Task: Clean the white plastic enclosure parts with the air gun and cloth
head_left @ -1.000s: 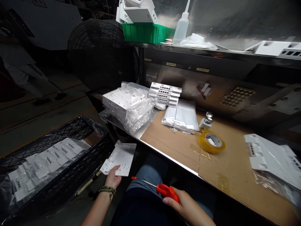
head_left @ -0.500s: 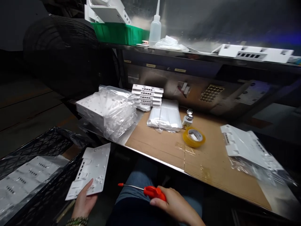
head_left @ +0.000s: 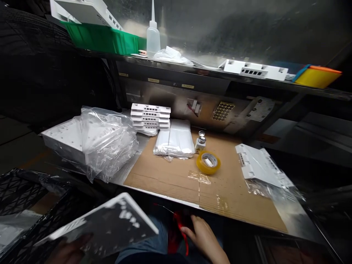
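Note:
My left hand (head_left: 72, 250), shadowed and blurred at the lower left, grips a white plastic panel (head_left: 112, 223) with slots and small raised details. The panel is tilted, its dark face toward me. Over my lap, my right hand (head_left: 205, 237) is closed at a red tool (head_left: 178, 220) that looks like an air blow gun, with a thin metal nozzle pointing left. Motion smears its handle, and part of the grip is hidden. Both hands are below the bench's front edge.
On the cardboard-covered bench (head_left: 165, 176) are bagged panels (head_left: 110, 146), stacked white covers (head_left: 150, 116), plastic bags (head_left: 174, 139), a pump bottle (head_left: 200, 143), yellow tape (head_left: 208, 163) and a wrapped panel (head_left: 258, 167). A black crate (head_left: 16, 190) stands left. Above runs a shelf with a green bin (head_left: 104, 40).
My left hand has turned the panel over and brought it right, toward my lap. The air blow gun's handle has swung in my right hand. The view has shifted to the right.

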Demonstrator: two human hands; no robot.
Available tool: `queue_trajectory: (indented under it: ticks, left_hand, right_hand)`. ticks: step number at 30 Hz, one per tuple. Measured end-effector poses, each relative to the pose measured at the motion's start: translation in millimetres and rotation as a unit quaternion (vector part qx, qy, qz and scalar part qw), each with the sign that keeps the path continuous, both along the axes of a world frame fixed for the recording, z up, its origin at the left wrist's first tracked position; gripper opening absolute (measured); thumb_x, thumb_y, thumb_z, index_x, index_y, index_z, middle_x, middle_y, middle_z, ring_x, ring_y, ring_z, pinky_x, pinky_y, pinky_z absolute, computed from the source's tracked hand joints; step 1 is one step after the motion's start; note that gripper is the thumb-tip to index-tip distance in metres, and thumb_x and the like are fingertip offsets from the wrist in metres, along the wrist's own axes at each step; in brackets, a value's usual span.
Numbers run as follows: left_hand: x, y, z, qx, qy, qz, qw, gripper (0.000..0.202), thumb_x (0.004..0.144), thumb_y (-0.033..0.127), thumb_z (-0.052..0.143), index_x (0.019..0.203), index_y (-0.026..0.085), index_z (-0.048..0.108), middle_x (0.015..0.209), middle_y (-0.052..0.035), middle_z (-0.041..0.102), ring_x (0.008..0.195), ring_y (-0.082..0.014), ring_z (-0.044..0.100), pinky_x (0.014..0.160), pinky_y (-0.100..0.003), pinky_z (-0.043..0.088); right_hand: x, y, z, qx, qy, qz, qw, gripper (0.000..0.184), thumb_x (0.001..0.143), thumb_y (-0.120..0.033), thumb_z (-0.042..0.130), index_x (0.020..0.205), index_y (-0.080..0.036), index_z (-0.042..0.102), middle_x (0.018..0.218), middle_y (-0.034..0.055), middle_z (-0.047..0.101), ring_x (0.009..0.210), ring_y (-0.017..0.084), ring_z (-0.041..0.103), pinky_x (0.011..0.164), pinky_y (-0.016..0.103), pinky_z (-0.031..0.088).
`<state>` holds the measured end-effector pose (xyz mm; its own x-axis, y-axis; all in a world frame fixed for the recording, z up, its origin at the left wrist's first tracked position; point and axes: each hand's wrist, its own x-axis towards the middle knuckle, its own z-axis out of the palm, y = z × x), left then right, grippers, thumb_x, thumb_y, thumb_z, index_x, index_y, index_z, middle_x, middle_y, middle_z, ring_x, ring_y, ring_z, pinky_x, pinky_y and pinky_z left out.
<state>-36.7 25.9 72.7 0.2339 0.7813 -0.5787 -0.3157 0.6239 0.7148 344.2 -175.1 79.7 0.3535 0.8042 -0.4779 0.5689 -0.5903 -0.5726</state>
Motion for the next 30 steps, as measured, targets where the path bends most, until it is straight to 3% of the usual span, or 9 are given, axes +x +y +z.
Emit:
queue_trajectory:
  ticks: [2, 4, 6, 9, 13, 17, 23, 27, 30]
  left_hand:
    - [40.1, 16.5, 26.8, 0.061, 0.019, -0.076, 0.995, 0.033, 0.071, 0.003, 0.082, 0.101, 0.015, 0.077, 0.093, -0.0041, 0.082, 0.087, -0.0271, 0.078, 0.078, -0.031, 0.064]
    - [89.0, 34.3, 54.4, 0.179, 0.067, -0.213, 0.958, 0.019, 0.075, 0.015, 0.085, 0.092, 0.016, 0.078, 0.091, -0.0034, 0.081, 0.086, -0.0258, 0.077, 0.082, -0.033, 0.063]
    - [141.9, 50.6, 79.0, 0.208, 0.057, -0.279, 0.936, 0.025, 0.069, 0.027, 0.091, 0.086, 0.015, 0.078, 0.088, -0.0074, 0.080, 0.092, -0.0322, 0.076, 0.084, -0.040, 0.064]
    - [217.9, 70.5, 104.1, 0.293, 0.057, -0.421, 0.856, 0.048, 0.061, 0.037, 0.096, 0.099, 0.015, 0.078, 0.099, -0.0129, 0.079, 0.099, -0.0351, 0.073, 0.090, -0.046, 0.062]
    - [294.3, 91.7, 106.0, 0.416, 0.107, -0.412, 0.804, 0.051, 0.086, 0.061, 0.068, 0.115, 0.020, 0.068, 0.104, -0.0116, 0.075, 0.101, -0.0313, 0.071, 0.090, -0.049, 0.060]
    - [337.7, 111.0, 77.2, 0.551, 0.213, -0.327, 0.738, 0.033, 0.088, 0.041, 0.067, 0.115, 0.021, 0.065, 0.121, -0.0154, 0.068, 0.128, -0.0359, 0.055, 0.115, -0.056, 0.039]
    - [358.4, 134.5, 49.3, 0.617, 0.292, -0.314, 0.660, 0.026, 0.096, 0.039, 0.048, 0.111, 0.020, 0.060, 0.114, -0.0200, 0.071, 0.119, -0.0398, 0.061, 0.102, -0.057, 0.043]
    - [360.4, 149.4, 66.8, 0.601, 0.306, -0.322, 0.664, 0.025, 0.092, 0.040, 0.058, 0.108, 0.024, 0.049, 0.107, -0.0130, 0.077, 0.103, -0.0355, 0.069, 0.090, -0.048, 0.048]
    - [364.4, 167.4, 83.2, 0.552, 0.288, -0.361, 0.694, 0.043, 0.077, 0.046, 0.079, 0.097, 0.026, 0.046, 0.087, -0.0043, 0.079, 0.089, -0.0309, 0.073, 0.082, -0.041, 0.051]
  right_hand:
    - [-1.1, -4.8, 23.7, 0.130, 0.134, -0.008, 0.983, 0.072, 0.091, -0.071, 0.054, 0.146, -0.024, 0.056, 0.148, 0.0158, 0.058, 0.140, 0.032, 0.053, 0.116, 0.042, 0.040]
    - [0.1, -6.7, 44.2, 0.249, 0.320, -0.027, 0.914, 0.089, 0.079, -0.080, 0.065, 0.150, -0.027, 0.052, 0.149, 0.0136, 0.058, 0.139, 0.032, 0.054, 0.116, 0.043, 0.042]
    - [6.3, -6.1, 56.4, 0.297, 0.414, -0.091, 0.856, 0.087, 0.071, -0.078, 0.075, 0.139, -0.025, 0.064, 0.132, 0.0151, 0.070, 0.126, 0.035, 0.064, 0.109, 0.047, 0.049]
    - [27.2, -5.4, 60.7, 0.329, 0.407, -0.260, 0.811, 0.060, 0.075, -0.066, 0.080, 0.113, -0.019, 0.077, 0.108, 0.0140, 0.078, 0.106, 0.034, 0.074, 0.097, 0.048, 0.056]
    - [67.1, -14.4, 59.3, 0.386, 0.419, -0.463, 0.679, 0.061, 0.075, -0.058, 0.084, 0.121, -0.019, 0.072, 0.105, 0.0120, 0.080, 0.101, 0.031, 0.076, 0.096, 0.047, 0.059]
    - [95.0, -27.8, 64.5, 0.451, 0.394, -0.550, 0.582, 0.073, 0.077, -0.052, 0.085, 0.138, -0.020, 0.062, 0.113, 0.0101, 0.079, 0.109, 0.030, 0.075, 0.104, 0.047, 0.056]
    - [99.6, -31.0, 75.9, 0.499, 0.352, -0.573, 0.547, 0.073, 0.083, -0.053, 0.079, 0.145, -0.019, 0.056, 0.127, 0.0124, 0.074, 0.121, 0.031, 0.069, 0.111, 0.050, 0.051]
    - [100.1, -30.2, 77.0, 0.498, 0.343, -0.580, 0.546, 0.073, 0.084, -0.054, 0.078, 0.145, -0.019, 0.056, 0.129, 0.0128, 0.073, 0.123, 0.031, 0.068, 0.112, 0.050, 0.051]
    - [102.7, -30.2, 75.2, 0.498, 0.340, -0.581, 0.547, 0.073, 0.084, -0.053, 0.078, 0.145, -0.020, 0.056, 0.126, 0.0122, 0.075, 0.122, 0.031, 0.069, 0.111, 0.049, 0.051]
